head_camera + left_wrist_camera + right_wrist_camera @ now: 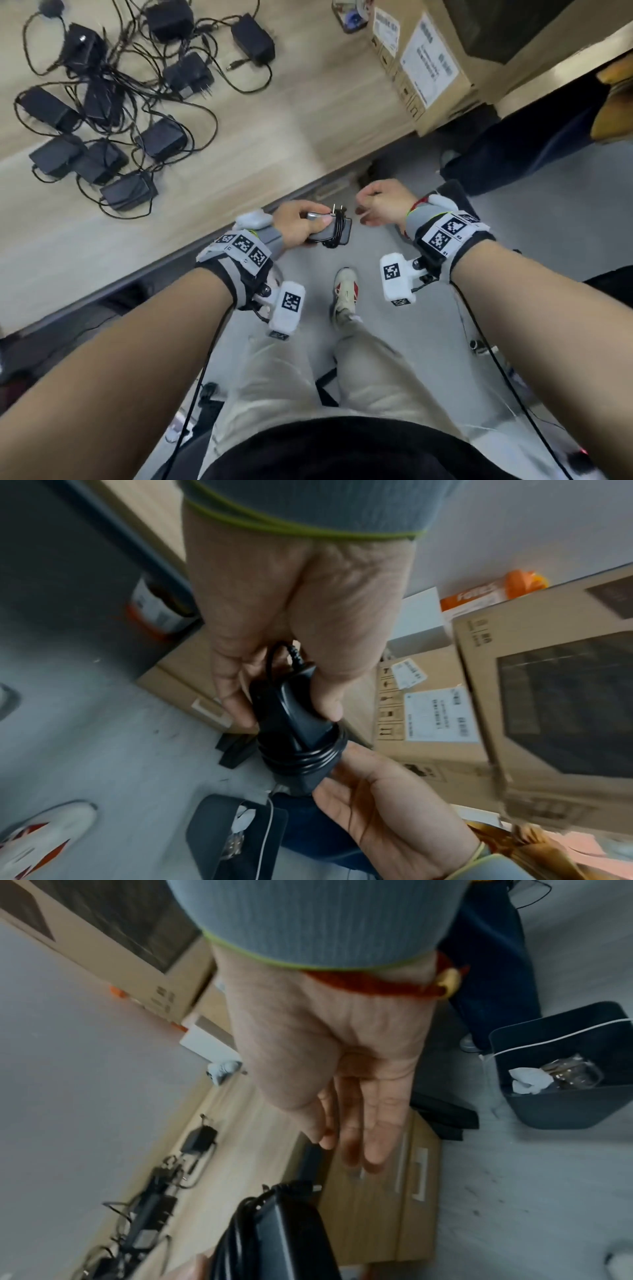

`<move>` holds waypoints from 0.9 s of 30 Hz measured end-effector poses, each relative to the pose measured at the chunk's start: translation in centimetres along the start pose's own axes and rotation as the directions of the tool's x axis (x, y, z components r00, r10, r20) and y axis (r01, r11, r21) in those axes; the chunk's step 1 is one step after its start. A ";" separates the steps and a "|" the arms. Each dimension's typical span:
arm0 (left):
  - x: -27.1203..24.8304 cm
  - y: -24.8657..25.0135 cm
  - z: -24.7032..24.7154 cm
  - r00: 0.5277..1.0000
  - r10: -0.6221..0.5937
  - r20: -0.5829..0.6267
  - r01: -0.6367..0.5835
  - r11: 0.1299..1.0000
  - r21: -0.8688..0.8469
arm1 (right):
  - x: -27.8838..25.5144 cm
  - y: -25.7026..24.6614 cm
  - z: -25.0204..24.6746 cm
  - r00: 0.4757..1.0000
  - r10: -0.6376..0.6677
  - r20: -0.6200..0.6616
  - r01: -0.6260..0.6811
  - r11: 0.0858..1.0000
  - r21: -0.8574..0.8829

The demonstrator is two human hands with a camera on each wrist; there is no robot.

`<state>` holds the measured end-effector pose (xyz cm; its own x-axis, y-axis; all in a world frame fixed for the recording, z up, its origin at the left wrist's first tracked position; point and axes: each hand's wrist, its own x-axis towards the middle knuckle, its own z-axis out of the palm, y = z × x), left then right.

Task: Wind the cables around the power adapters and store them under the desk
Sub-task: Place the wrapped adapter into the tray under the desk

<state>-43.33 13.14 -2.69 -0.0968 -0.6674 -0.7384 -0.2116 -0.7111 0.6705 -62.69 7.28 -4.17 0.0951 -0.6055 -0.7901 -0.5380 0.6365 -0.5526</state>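
My left hand (317, 230) grips a black power adapter (337, 233) in front of my body, below the desk edge. Its cable is wound in tight loops around the body, and the plug prongs stick up. In the left wrist view, the thumb and fingers of my left hand (281, 710) clamp the adapter (298, 739) on both sides, with the coils near its far end. My right hand (368, 210) hovers just right of the adapter and holds nothing. Seen from the right wrist, the right hand (349, 1150) has straight fingers, with the adapter (284, 1231) below them.
Several more black adapters (102, 102) lie in tangled cables on the wooden desk (274, 120) at the upper left. Cardboard boxes (428, 61) stand on the desk to the right. A wooden drawer unit (377, 1204) sits under the desk, and a dark waste bin (565, 1110) on the grey floor.
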 end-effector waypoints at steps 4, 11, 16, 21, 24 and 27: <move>2.0 -3.5 1.7 0.997 -0.072 -0.016 0.071 0.995 -0.064 | 4.6 2.5 0.5 1.000 -0.026 0.016 0.029 0.975 -0.222; 6.9 -8.0 2.3 0.981 -0.181 -0.075 0.167 0.971 -0.169 | 12.0 3.9 2.1 0.986 -0.159 0.043 0.148 0.740 -0.655; 10.8 -10.6 1.4 0.972 -0.209 -0.103 0.182 0.957 -0.226 | 17.2 4.8 4.0 0.977 -0.202 0.064 0.175 0.598 -0.782; 12.9 -11.6 1.0 0.977 -0.167 -0.135 0.127 0.957 -0.260 | 20.4 6.0 4.4 0.978 -0.197 0.074 0.171 0.535 -0.827; 13.8 -12.1 1.5 0.978 -0.161 -0.135 0.118 0.953 -0.280 | 21.2 6.6 4.4 0.971 -0.233 0.049 0.173 0.550 -0.817; 14.0 -12.1 2.1 0.978 -0.155 -0.137 0.108 0.949 -0.297 | 21.0 7.3 4.6 0.954 -0.298 0.034 0.208 0.579 -0.788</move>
<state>-44.19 12.85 -21.27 0.0716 -0.5734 -0.8161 0.0776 -0.8125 0.5777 -60.81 1.41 -26.02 0.2790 -0.7512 -0.5983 -0.9519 -0.1343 -0.2753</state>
